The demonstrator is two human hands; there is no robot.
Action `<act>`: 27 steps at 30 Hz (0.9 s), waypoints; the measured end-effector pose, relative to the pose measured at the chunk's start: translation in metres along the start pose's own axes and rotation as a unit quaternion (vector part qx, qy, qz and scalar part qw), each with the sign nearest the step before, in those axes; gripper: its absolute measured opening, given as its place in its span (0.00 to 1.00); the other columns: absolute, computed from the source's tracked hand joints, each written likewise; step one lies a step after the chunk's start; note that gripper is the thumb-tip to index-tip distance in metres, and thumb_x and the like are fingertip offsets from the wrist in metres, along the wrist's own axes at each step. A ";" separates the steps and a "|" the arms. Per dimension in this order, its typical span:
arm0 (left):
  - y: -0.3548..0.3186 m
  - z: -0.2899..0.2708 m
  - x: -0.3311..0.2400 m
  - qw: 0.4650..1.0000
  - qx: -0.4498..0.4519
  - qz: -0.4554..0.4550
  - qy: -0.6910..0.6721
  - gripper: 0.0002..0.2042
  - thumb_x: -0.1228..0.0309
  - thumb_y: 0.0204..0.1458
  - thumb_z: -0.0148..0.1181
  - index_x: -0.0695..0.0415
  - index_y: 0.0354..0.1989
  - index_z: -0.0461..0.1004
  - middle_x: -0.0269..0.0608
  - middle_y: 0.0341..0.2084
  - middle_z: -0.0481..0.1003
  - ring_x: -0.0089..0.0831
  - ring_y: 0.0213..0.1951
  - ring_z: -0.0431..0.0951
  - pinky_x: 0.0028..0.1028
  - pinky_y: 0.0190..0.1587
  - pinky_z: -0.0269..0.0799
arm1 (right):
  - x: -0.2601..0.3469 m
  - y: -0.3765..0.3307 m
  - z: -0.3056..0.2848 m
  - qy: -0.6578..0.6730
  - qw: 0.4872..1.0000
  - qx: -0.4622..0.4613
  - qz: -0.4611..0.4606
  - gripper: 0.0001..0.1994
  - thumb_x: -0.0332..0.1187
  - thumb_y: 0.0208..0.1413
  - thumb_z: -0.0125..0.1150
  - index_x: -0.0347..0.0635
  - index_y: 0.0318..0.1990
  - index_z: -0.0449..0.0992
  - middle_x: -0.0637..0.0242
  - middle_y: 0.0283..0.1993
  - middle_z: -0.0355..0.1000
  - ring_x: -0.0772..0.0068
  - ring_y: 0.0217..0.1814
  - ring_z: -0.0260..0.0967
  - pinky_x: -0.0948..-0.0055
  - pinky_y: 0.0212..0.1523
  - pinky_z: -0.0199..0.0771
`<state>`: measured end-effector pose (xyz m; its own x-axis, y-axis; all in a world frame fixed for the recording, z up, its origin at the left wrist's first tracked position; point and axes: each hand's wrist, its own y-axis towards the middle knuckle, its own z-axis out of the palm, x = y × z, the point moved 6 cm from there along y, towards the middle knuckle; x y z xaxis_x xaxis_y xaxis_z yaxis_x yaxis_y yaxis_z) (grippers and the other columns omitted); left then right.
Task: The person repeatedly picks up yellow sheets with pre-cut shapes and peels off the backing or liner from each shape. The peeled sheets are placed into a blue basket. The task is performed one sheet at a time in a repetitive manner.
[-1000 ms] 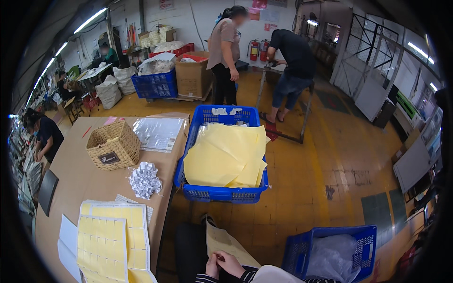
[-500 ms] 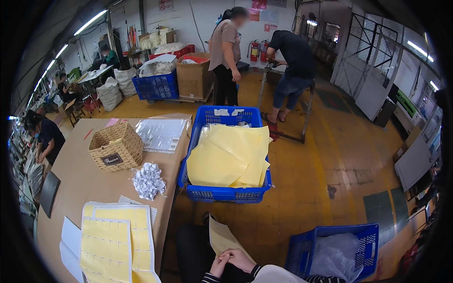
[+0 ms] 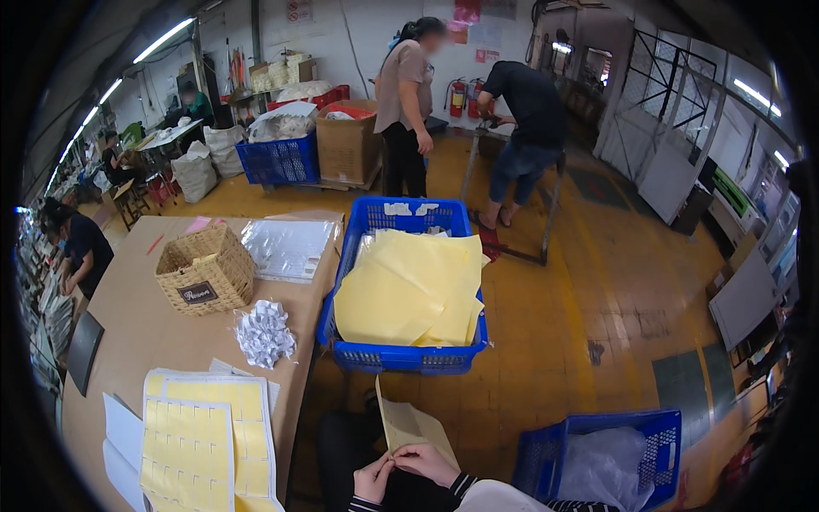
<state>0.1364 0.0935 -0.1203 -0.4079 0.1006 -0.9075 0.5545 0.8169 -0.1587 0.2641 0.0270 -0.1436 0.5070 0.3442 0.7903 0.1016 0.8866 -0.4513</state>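
Observation:
Over my lap, a pale yellow paper sheet with a bent left edge stands tilted up from my hands. My right hand has its fingers closed on the lower edge of the sheet. Close beside it, my left hand pinches the sheet's lower left corner, its fingertips meeting those of the right. Just ahead, a blue plastic crate holds a loose pile of yellow sheets. To the left on the table lie yellow die-cut sheets with rows of small cut marks.
The brown table bears a woven basket, a heap of white paper strips and a plastic-wrapped pack. At lower right stands a blue crate with clear plastic. Two people stand beyond, near a metal frame.
My left hand has shifted left, and my hands, clasped together before, are now slightly apart at the sheet's edge. The sheet is tilted more upright. The whole view has shifted slightly.

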 end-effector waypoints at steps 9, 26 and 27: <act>0.000 -0.013 0.007 0.999 -0.001 -0.003 0.041 0.16 0.70 0.57 0.59 0.53 0.55 0.74 0.43 0.29 0.82 0.26 0.35 0.83 0.23 0.39 0.78 | 0.001 0.008 0.010 -0.086 0.994 0.056 -0.032 0.08 0.30 0.62 0.55 0.35 0.42 0.76 0.72 0.38 0.72 0.84 0.42 0.67 0.84 0.45 0.66; -0.003 -0.018 -0.007 0.971 -0.034 0.040 0.234 0.19 0.71 0.47 0.60 0.52 0.50 0.78 0.52 0.24 0.79 0.38 0.28 0.83 0.31 0.34 0.78 | 0.052 -0.024 0.048 -0.316 0.887 -0.042 -0.333 0.07 0.28 0.54 0.63 0.36 0.38 0.73 0.62 0.40 0.69 0.65 0.39 0.71 0.72 0.40 0.73; -0.004 -0.019 -0.010 0.973 -0.035 0.040 0.225 0.19 0.70 0.47 0.59 0.52 0.50 0.78 0.52 0.24 0.78 0.39 0.27 0.82 0.32 0.34 0.78 | 0.054 -0.027 0.049 -0.326 0.881 -0.056 -0.338 0.06 0.28 0.53 0.64 0.35 0.35 0.74 0.63 0.42 0.69 0.62 0.41 0.72 0.69 0.43 0.74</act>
<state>0.1248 0.1003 -0.1036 -0.6512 0.3907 -0.6506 0.5526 0.8317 -0.0536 0.2467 0.0373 -0.0682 -0.2978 -0.1133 0.9479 0.2944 0.9336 0.2041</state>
